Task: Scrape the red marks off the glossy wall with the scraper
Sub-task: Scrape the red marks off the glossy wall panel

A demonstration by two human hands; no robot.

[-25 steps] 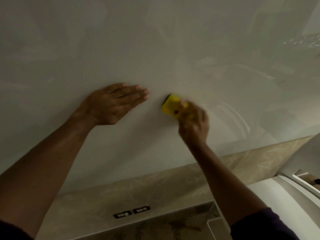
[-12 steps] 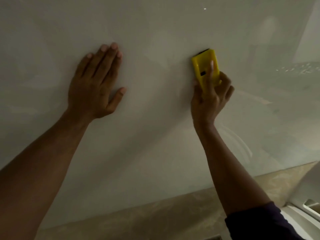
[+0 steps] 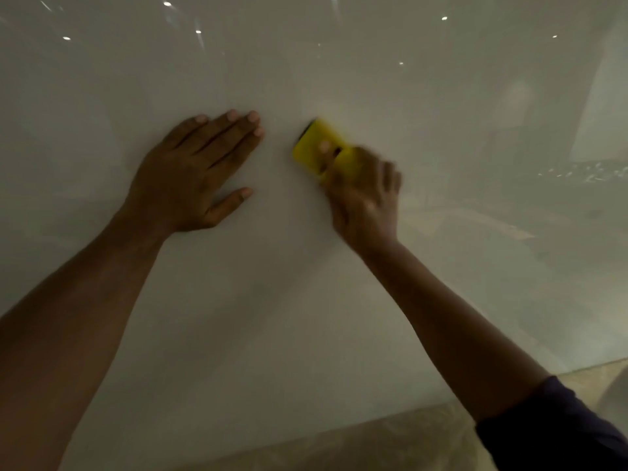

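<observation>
Two hands are in view. The left hand (image 3: 193,175) lies flat and spread against the glossy wall (image 3: 272,317), palm to the surface, holding nothing. The right hand (image 3: 365,198), motion-blurred, grips one yellow scraper (image 3: 317,146), its dark leading edge pointing up-left, pressed to the wall just beside the left fingertips (image 3: 253,117). No writing is legible on the scraper. One dark sleeve (image 3: 557,433) covers the right upper arm. A mottled beige band (image 3: 339,447) runs along the wall's lower edge.
</observation>
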